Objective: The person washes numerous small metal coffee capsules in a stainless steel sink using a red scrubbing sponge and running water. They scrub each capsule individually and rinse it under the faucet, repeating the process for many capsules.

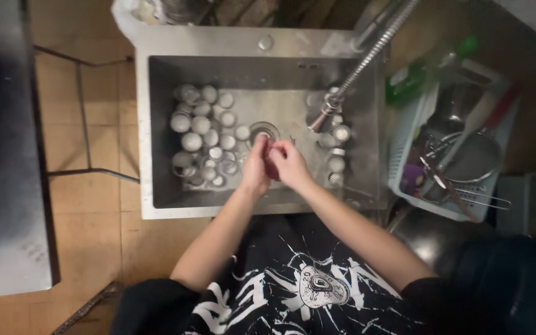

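Both my hands are over a steel sink (156,124), close together above its middle. My left hand (255,167) and my right hand (290,164) are wrapped around a small reddish thing (272,167), mostly hidden between the fingers; what it is I cannot tell. A bunch of small round pale cups or jars (203,139) lies in the left half of the basin, with a few more (336,149) along the right wall. The drain (263,131) sits just beyond my fingers. A flexible spring faucet (342,93) hangs over the basin from the upper right.
A pale plastic dish rack (404,149) to the right of the sink holds a metal strainer (473,158), utensils and a green bottle (407,80). A grey counter (1,186) fills the left edge. A wire frame (85,124) stands over the wooden floor between them.
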